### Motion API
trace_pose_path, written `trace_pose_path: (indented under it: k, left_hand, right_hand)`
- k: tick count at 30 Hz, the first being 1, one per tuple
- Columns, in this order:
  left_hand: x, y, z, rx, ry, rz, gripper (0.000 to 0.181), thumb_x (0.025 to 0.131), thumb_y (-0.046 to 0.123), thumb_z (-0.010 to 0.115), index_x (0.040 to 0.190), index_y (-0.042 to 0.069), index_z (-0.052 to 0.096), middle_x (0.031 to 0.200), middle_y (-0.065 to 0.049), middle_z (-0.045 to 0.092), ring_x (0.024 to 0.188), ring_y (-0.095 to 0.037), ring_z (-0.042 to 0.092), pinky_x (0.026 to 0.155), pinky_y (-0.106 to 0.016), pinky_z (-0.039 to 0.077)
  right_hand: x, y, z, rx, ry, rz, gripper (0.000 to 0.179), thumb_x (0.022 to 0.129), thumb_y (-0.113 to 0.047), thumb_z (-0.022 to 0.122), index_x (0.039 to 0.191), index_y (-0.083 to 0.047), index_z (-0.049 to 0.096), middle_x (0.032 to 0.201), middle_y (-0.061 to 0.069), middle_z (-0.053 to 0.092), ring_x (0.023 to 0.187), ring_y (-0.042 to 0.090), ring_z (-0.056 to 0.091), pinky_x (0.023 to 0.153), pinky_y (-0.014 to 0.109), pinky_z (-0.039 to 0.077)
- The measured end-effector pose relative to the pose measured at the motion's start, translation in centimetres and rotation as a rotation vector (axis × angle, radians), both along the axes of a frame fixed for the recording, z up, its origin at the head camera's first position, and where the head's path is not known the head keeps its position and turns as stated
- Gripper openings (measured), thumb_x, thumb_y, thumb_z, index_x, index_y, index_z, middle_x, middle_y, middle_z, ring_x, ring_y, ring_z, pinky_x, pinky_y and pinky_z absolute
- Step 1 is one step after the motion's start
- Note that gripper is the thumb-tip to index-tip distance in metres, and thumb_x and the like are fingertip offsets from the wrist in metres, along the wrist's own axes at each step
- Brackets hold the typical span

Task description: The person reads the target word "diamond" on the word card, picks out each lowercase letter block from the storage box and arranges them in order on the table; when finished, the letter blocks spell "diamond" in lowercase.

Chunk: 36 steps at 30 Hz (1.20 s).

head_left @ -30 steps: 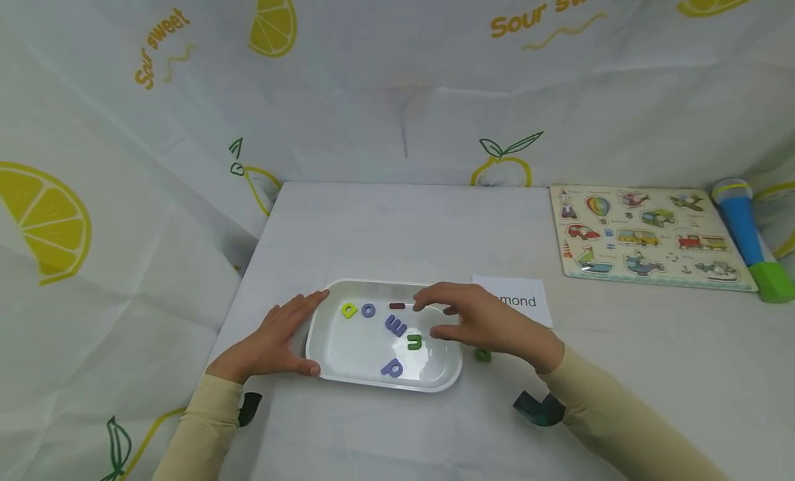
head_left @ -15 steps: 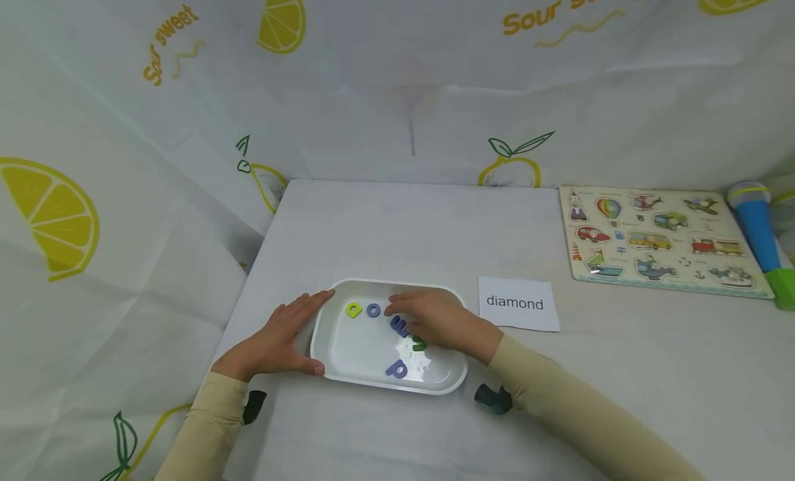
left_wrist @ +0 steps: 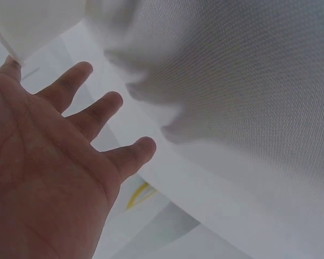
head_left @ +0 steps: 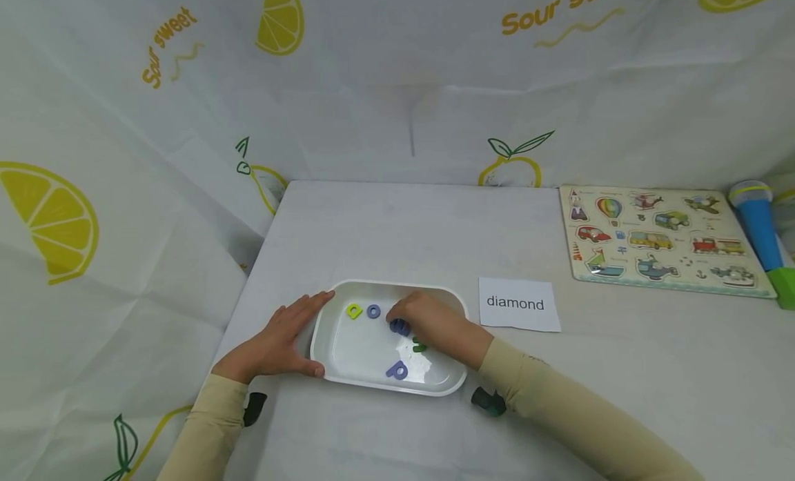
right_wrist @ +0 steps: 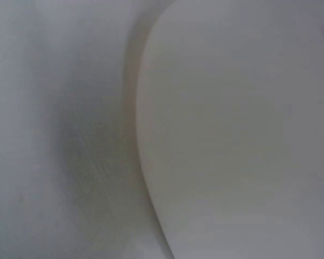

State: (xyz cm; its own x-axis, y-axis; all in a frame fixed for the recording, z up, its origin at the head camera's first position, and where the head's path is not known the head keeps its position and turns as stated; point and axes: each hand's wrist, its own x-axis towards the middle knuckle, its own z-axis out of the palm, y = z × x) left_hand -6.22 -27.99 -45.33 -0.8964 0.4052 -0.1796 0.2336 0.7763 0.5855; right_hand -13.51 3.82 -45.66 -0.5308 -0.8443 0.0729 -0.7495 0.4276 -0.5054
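A white tray (head_left: 363,364) holds several small letter pieces. My left hand (head_left: 277,339) is spread at its left end, fingertips and thumb on the rim; the left wrist view shows the open palm (left_wrist: 46,162). My right hand (head_left: 433,321) reaches over the tray's right half, its fingers curled down in a pinch. Which piece lies between the fingertips is hidden. A purple m (head_left: 399,328) is just below them, with a green n (head_left: 419,345) partly under the hand. A yellow letter (head_left: 353,311), a purple o (head_left: 373,311) and a purple stemmed letter (head_left: 397,370) lie apart.
Right of the tray lies a white card (head_left: 519,305) printed "diamond". A picture puzzle board (head_left: 664,243) lies at the back right, beside a blue toy microphone (head_left: 754,226) with a green end. A lemon-print cloth (head_left: 373,108) hangs behind the table.
My right hand has moved left and down into the tray, uncovering the card, and its fingers have curled in. The dark red piece is now hidden beneath it. The left hand stays at the rim.
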Motion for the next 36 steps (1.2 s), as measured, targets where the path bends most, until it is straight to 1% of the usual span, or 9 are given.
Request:
trace_pose_path:
  k: [3,10,18,21,23,27,31,34,36]
  left_hand:
    - [0.0,0.1,0.0,0.003,0.003,0.0,0.126,0.061,0.061,0.091,0.162,0.028,0.023,0.162,-0.011,0.031,0.147,-0.045,0.023,0.11,-0.073,0.012]
    - [0.1,0.0,-0.2,0.007,0.005,-0.001,0.126,0.061,0.062,0.091,0.162,0.029,0.023,0.162,-0.009,0.032,0.147,-0.045,0.023,0.11,-0.073,0.012]
    - [0.1,0.0,-0.3,0.003,0.005,0.001,0.126,0.061,0.062,0.09,0.162,0.029,0.023,0.162,-0.009,0.031,0.147,-0.045,0.023,0.11,-0.073,0.011]
    - [0.1,0.1,-0.3,0.0,0.007,0.001,0.126,0.061,0.063,0.09,0.162,0.03,0.023,0.162,-0.009,0.031,0.147,-0.045,0.023,0.11,-0.073,0.011]
    - [0.1,0.0,-0.3,0.001,0.006,0.002,0.126,0.061,0.063,0.09,0.162,0.03,0.023,0.162,-0.009,0.031,0.147,-0.045,0.023,0.11,-0.073,0.011]
    - [0.2,0.0,-0.3,-0.001,0.003,0.005,0.126,0.062,0.063,0.09,0.162,0.029,0.022,0.163,-0.009,0.03,0.147,-0.045,0.023,0.11,-0.073,0.011]
    - [0.1,0.0,-0.3,-0.007,0.003,0.002,0.126,0.062,0.063,0.089,0.162,0.029,0.022,0.163,-0.009,0.029,0.147,-0.045,0.022,0.11,-0.073,0.011]
    - [0.1,0.0,-0.2,-0.012,0.005,-0.003,0.126,0.063,0.063,0.089,0.163,0.029,0.021,0.163,-0.009,0.029,0.147,-0.044,0.023,0.11,-0.073,0.012]
    - [0.1,0.0,-0.2,-0.012,0.003,-0.004,0.126,0.063,0.063,0.089,0.163,0.028,0.021,0.163,-0.01,0.029,0.147,-0.043,0.023,0.11,-0.073,0.012]
  right_hand:
    - [0.1,0.0,0.0,0.002,0.005,-0.015,0.04,0.076,0.019,0.068,0.105,-0.006,0.078,0.094,0.004,0.071,0.086,0.017,0.064,0.08,0.028,0.053]
    - [0.3,-0.1,0.0,0.036,0.013,-0.042,0.033,0.086,0.013,0.065,0.108,-0.009,0.078,0.093,0.003,0.069,0.082,0.014,0.062,0.077,0.026,0.053]
    - [0.9,0.0,0.1,0.117,0.132,-0.026,0.037,0.078,0.009,0.075,0.108,-0.013,0.077,0.093,0.002,0.068,0.087,0.019,0.059,0.075,0.027,0.051]
    - [1.2,0.3,0.4,0.14,0.17,-0.027,0.034,0.08,0.004,0.076,0.108,-0.015,0.076,0.094,0.001,0.068,0.087,0.019,0.058,0.073,0.027,0.051]
    - [1.3,0.5,0.8,0.132,0.156,-0.038,0.032,0.083,0.001,0.074,0.11,-0.016,0.076,0.094,0.0,0.067,0.084,0.017,0.058,0.072,0.027,0.05]
    - [1.7,1.8,1.7,0.024,0.038,-0.078,0.031,0.088,0.0,0.07,0.116,-0.013,0.074,0.092,-0.003,0.064,0.08,0.012,0.056,0.07,0.025,0.049]
    - [2.2,4.8,2.6,-0.213,-0.112,-0.081,0.031,0.091,0.001,0.07,0.12,-0.01,0.071,0.102,-0.004,0.069,0.084,0.007,0.059,0.071,0.023,0.052]
    - [2.5,7.8,3.4,-0.352,-0.166,-0.098,0.034,0.09,0.002,0.073,0.121,-0.012,0.07,0.109,-0.004,0.071,0.087,0.007,0.063,0.072,0.025,0.055]
    - [2.7,9.9,3.9,-0.405,-0.173,-0.143,0.037,0.088,0.004,0.074,0.12,-0.013,0.07,0.109,-0.004,0.072,0.087,0.007,0.065,0.073,0.026,0.057]
